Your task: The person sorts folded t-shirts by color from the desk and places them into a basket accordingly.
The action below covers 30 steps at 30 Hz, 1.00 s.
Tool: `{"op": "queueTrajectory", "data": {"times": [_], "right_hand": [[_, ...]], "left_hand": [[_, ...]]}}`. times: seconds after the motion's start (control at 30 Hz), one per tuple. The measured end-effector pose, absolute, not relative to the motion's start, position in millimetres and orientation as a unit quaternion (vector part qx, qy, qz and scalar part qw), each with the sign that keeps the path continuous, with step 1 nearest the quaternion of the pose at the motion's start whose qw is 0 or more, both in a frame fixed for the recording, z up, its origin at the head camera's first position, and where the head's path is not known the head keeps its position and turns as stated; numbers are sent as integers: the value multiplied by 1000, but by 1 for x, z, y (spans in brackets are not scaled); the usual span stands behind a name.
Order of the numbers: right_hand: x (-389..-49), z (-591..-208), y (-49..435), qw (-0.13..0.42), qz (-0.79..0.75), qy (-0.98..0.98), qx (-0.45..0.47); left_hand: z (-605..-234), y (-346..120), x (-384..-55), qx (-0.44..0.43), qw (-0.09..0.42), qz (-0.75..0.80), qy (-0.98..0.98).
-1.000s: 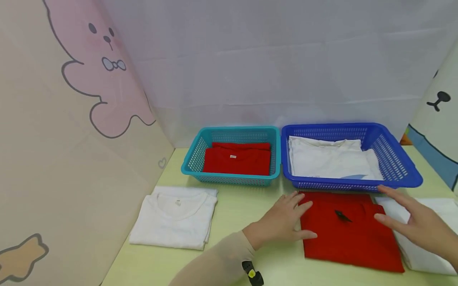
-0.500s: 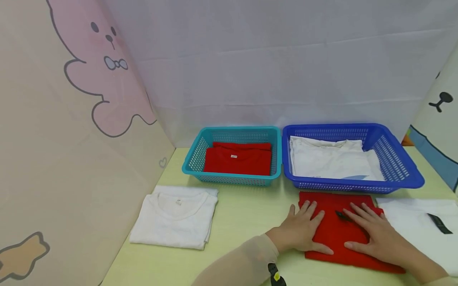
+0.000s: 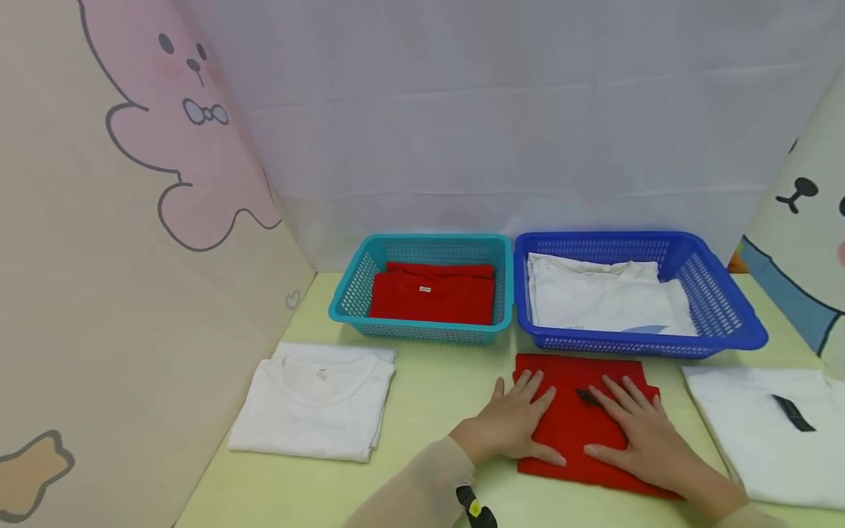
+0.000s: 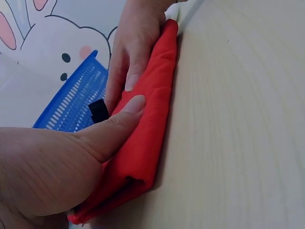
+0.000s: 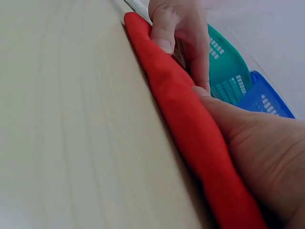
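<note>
A folded red shirt (image 3: pixel 569 433) with a small black tag (image 3: pixel 587 397) lies on the table in front of the blue basket. My left hand (image 3: pixel 513 419) rests on its left side, fingers spread and thumb pointing right. On its right part lies my right hand (image 3: pixel 643 440), also with spread fingers, the fingertips by the tag. Both wrist views show the thumbs on top of the red fabric (image 4: pixel 147 129) near its front edge. Right of it is a folded white shirt (image 3: pixel 759 447) with a black tag (image 3: pixel 794 413), a strip of table between them.
A teal basket (image 3: pixel 429 328) holding folded red shirts (image 3: pixel 432 301) stands at the back, beside a blue basket (image 3: pixel 634 343) with folded white shirts (image 3: pixel 594 293). Another folded white shirt (image 3: pixel 310 418) lies at the left. Printed cloth walls (image 3: pixel 218 308) border the table.
My right hand has come down onto the red shirt, and my left hand has settled on it too. The red shirt has slid left, away from the white shirt beside it.
</note>
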State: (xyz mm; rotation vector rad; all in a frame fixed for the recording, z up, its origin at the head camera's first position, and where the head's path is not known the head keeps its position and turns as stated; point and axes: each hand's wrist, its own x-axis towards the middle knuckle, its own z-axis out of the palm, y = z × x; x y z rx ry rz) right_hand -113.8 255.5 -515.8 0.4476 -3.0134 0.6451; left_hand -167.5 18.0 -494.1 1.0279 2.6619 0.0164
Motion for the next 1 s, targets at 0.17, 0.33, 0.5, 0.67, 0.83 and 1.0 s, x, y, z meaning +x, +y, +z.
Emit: {"op": "queueTrajectory", "data": {"times": [0.17, 0.33, 0.5, 0.67, 0.83, 1.0], "right_hand": [[-117, -515, 228, 22, 204, -968, 144], [-121, -516, 202, 20, 197, -971, 137], [-125, -521, 181, 28, 190, -972, 135], [-128, -524, 164, 28, 195, -972, 131], [-130, -524, 156, 28, 201, -971, 127], [-129, -524, 156, 33, 206, -970, 127]], "left_hand": [[-498, -11, -171, 357, 132, 39, 924], [-500, -37, -175, 356, 127, 74, 923], [-501, -57, -179, 349, 130, 97, 923], [-499, -74, -181, 336, 135, 122, 924], [-497, -81, -183, 335, 137, 147, 921], [-495, -82, -182, 338, 140, 164, 916]]}}
